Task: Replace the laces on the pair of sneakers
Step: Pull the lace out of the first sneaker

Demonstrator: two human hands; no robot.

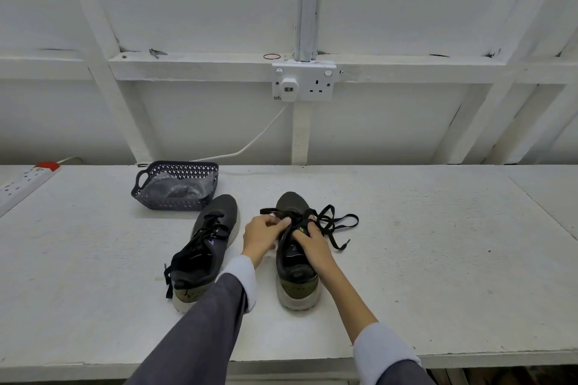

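Left grip (266, 230) pinches the lace (341, 247); right grip (311, 242) holds the sneaker (297, 278). Slow pulls, one hole at a time, work best.

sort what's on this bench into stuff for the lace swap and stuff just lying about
Job: half-unlaced sneaker, its loose black lace, laced sneaker, basket holding a plastic bag.
Lying about: power strip, wall socket, white cable, rubber band.
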